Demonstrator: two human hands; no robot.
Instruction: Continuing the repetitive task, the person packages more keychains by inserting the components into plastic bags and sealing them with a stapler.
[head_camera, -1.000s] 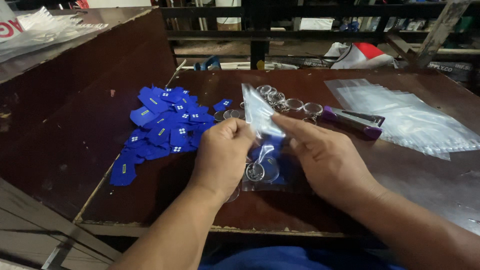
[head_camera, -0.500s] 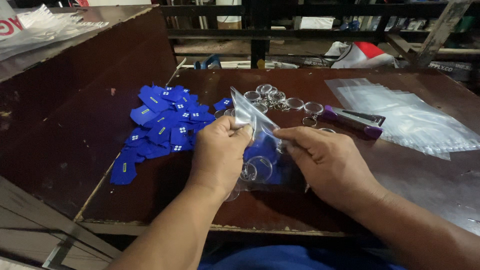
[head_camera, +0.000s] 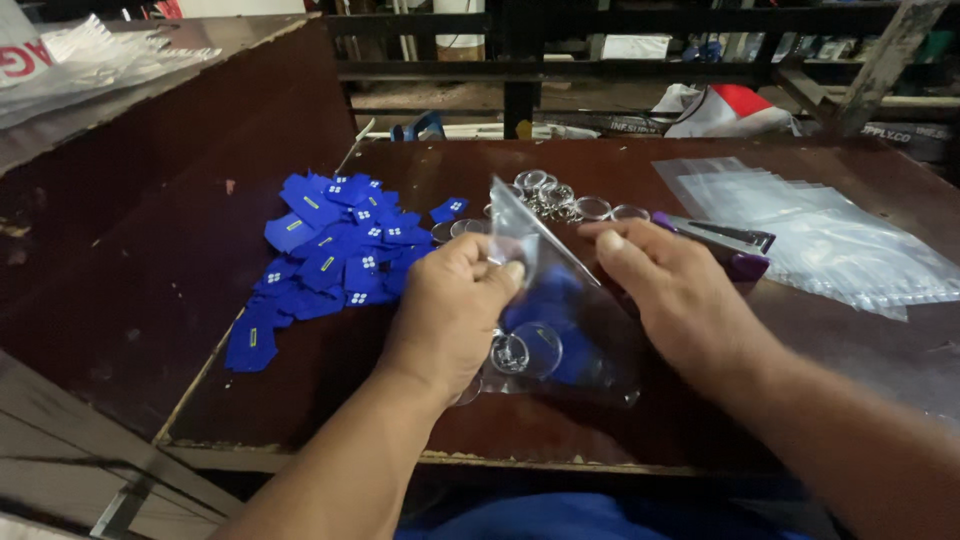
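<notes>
The small clear plastic bag (head_camera: 560, 310) lay near the front edge of the dark wooden counter (head_camera: 640, 170), between the two hands, with its upper flap raised off the surface. The left hand (head_camera: 450, 305) pinched that flap between thumb and forefinger at the bag's upper left corner. The right hand (head_camera: 680, 290) rested on the bag's right side with its fingers extended toward the mouth; whether they gripped the film or only pressed on it could not be told from this view.

Inside the bag, blue pieces and round clear discs with metal rings (head_camera: 525, 350) were visible through the film.

Handling judgement: the bag appeared thin, soft and very light, with no stiffness of its own, so it would fold or collapse wherever it was unsupported. The film looked glossy and probably slippery. The contents were small and loose and would shift toward the low end if the bag were tilted. The most secure hold appeared to be at the open edge, one layer per hand, with the filled lower part kept on the counter.

A heap of blue tags (head_camera: 330, 250) lay to the left. Loose key rings (head_camera: 555, 195) lay beyond the bag. A purple stapler (head_camera: 725, 245) and a stack of empty clear bags (head_camera: 820, 240) lay to the right.
</notes>
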